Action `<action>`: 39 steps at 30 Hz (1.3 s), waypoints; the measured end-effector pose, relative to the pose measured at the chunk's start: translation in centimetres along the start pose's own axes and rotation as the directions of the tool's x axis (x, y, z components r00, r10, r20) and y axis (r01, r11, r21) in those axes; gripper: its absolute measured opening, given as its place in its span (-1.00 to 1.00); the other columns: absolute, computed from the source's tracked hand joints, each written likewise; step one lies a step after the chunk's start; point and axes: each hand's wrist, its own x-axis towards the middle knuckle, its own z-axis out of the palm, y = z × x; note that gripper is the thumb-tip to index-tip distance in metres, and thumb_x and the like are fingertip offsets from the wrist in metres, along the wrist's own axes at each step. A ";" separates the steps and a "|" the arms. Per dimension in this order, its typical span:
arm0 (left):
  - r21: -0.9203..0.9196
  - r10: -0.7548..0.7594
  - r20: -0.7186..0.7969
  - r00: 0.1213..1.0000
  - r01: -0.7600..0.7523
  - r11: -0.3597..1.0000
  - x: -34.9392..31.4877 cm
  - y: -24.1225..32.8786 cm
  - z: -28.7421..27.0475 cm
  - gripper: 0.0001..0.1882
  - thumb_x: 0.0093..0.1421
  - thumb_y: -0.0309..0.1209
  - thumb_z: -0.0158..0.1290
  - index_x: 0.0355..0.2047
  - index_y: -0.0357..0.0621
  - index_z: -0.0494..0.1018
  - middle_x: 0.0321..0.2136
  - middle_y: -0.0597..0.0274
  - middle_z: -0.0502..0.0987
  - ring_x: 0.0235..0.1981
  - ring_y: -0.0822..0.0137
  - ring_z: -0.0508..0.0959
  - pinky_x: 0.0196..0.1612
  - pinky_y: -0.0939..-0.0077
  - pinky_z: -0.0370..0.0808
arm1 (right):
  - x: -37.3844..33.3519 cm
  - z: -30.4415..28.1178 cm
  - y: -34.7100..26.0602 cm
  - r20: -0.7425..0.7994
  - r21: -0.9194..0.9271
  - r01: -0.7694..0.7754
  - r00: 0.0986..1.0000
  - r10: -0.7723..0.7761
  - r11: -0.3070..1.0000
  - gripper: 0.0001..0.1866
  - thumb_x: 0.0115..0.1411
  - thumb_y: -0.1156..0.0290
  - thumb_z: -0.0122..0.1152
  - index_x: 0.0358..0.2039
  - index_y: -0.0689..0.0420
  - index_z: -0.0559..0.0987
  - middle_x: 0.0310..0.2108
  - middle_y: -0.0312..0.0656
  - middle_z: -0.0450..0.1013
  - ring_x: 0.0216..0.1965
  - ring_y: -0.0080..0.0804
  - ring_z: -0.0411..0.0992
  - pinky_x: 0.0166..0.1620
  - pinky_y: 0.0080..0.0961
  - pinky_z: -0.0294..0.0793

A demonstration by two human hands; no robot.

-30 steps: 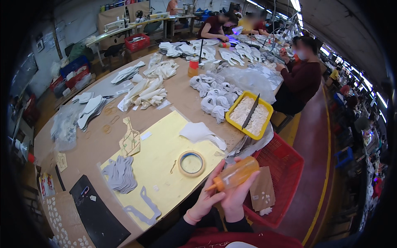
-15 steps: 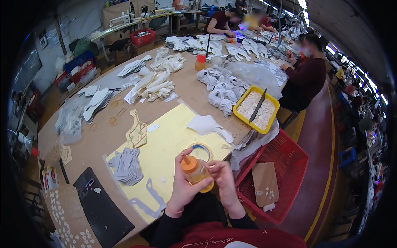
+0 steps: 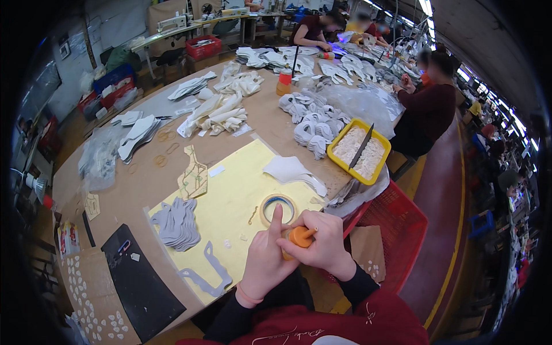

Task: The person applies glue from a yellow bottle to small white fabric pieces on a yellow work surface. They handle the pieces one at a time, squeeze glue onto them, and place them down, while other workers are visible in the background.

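Note:
Both hands hold a squeeze bottle with an orange nozzle cap (image 3: 301, 236) in front of my body, over the near edge of the table. My left hand (image 3: 266, 253) is around the body, its thumb pointing up; most of the body is hidden behind the fingers. My right hand (image 3: 330, 241) is closed about the cap end, and the nozzle points right. Just beyond the hands, a tape roll (image 3: 265, 211) lies on the yellow sheet (image 3: 230, 184). Left of the roll is a thin twisted brown band (image 3: 253, 215). Farther left sit stacked grey cut pieces (image 3: 177, 224) and one loose grey piece (image 3: 214, 276).
A yellow tray (image 3: 376, 175) of small pale pieces, with a dark blade across it, stands on the right. Below it is a red basket (image 3: 405, 230). Grey bundles (image 3: 310, 123), white cut pieces (image 3: 292, 171) and a black board (image 3: 141, 282) lie about. Co-workers sit beyond.
My right hand has moved from beside the bottle onto its cap end. The bottle has tilted, its nozzle swinging from upper left to right. The brown band is now visible on the sheet.

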 end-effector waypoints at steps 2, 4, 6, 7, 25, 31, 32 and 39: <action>-0.113 -0.008 -0.047 0.999 0.003 0.994 -0.4 -0.3 0.3 0.03 -0.11 -0.44 0.28 0.33 -0.22 -0.04 -0.28 0.08 0.56 -0.36 0.04 0.56 -0.24 0.26 0.48 | 0.1 0.1 -0.2 -0.036 -0.020 0.043 0.998 -0.044 0.999 -0.68 -0.16 0.23 0.44 -0.60 0.12 0.46 -0.68 -0.22 0.37 -0.67 -0.29 0.39 -0.55 -0.48 0.33; -0.161 -0.066 -0.066 0.996 0.055 0.986 -0.3 -0.3 0.2 -0.08 -0.14 -0.44 0.30 0.25 -0.23 0.12 -0.30 0.08 0.57 -0.35 0.04 0.57 -0.25 0.30 0.50 | 0.4 0.1 -0.2 -0.076 0.009 0.078 0.994 -0.077 0.997 -0.66 -0.13 0.21 0.43 -0.63 0.10 0.42 -0.68 -0.23 0.37 -0.66 -0.30 0.41 -0.57 -0.46 0.35; -0.150 -0.058 -0.052 0.997 0.050 0.987 -0.3 -0.5 0.1 -0.21 -0.15 -0.43 0.31 0.13 -0.24 0.27 -0.32 0.07 0.57 -0.34 0.05 0.59 -0.27 0.33 0.52 | 0.4 0.4 0.1 -0.092 -0.018 0.131 0.987 -0.132 0.991 -0.65 -0.13 0.19 0.43 -0.63 0.09 0.42 -0.70 -0.25 0.36 -0.68 -0.31 0.41 -0.58 -0.47 0.35; -0.118 -0.022 -0.030 0.999 0.018 0.993 -0.3 -0.9 0.1 -0.29 -0.16 -0.42 0.32 0.06 -0.23 0.34 -0.34 0.07 0.57 -0.34 0.05 0.60 -0.28 0.35 0.53 | 0.5 0.4 0.2 -0.098 -0.033 0.160 0.982 -0.162 0.987 -0.65 -0.14 0.18 0.43 -0.64 0.09 0.42 -0.71 -0.25 0.36 -0.68 -0.31 0.40 -0.58 -0.47 0.34; -0.384 -0.047 0.275 0.960 0.154 0.910 -2.2 0.9 -1.8 -0.50 -0.21 -0.40 0.30 -0.20 -0.24 0.46 -0.47 0.05 0.56 -0.49 0.10 0.59 -0.36 0.44 0.52 | 2.1 -0.6 -0.4 0.203 0.499 0.303 0.870 -0.450 0.812 -0.65 -0.11 0.33 0.32 -0.75 0.09 0.29 -0.82 -0.25 0.15 -0.81 -0.29 0.22 -0.68 -0.44 0.12; -0.451 0.003 0.350 0.937 0.165 0.877 -3.7 0.3 -0.9 -0.55 -0.22 -0.40 0.31 -0.26 -0.24 0.47 -0.55 0.07 0.52 -0.56 0.15 0.56 -0.42 0.47 0.49 | 2.0 -0.5 -0.1 0.242 0.653 0.298 0.789 -0.564 0.697 -0.65 -0.09 0.37 0.28 -0.76 0.11 0.26 -0.82 -0.25 0.12 -0.80 -0.29 0.20 -0.69 -0.44 0.07; -0.475 0.022 0.356 0.934 0.161 0.865 -3.8 0.2 -0.7 -0.56 -0.22 -0.40 0.31 -0.28 -0.23 0.47 -0.57 0.07 0.51 -0.57 0.16 0.55 -0.43 0.48 0.48 | 2.0 -0.5 -0.2 0.232 0.687 0.287 0.784 -0.576 0.667 -0.64 -0.08 0.38 0.27 -0.77 0.11 0.25 -0.82 -0.25 0.11 -0.81 -0.29 0.18 -0.69 -0.44 0.05; -0.703 0.121 0.565 0.816 0.400 0.588 -3.5 2.0 -0.7 -0.69 -0.13 -0.43 0.30 -0.35 -0.19 0.49 -0.46 0.29 0.54 -0.41 0.45 0.52 -0.30 0.57 0.45 | 2.7 -0.8 -2.0 0.138 0.833 0.291 0.715 -0.686 0.471 -0.61 0.00 0.40 0.20 -0.80 0.10 0.20 -0.80 -0.28 0.08 -0.82 -0.33 0.13 -0.69 -0.46 0.01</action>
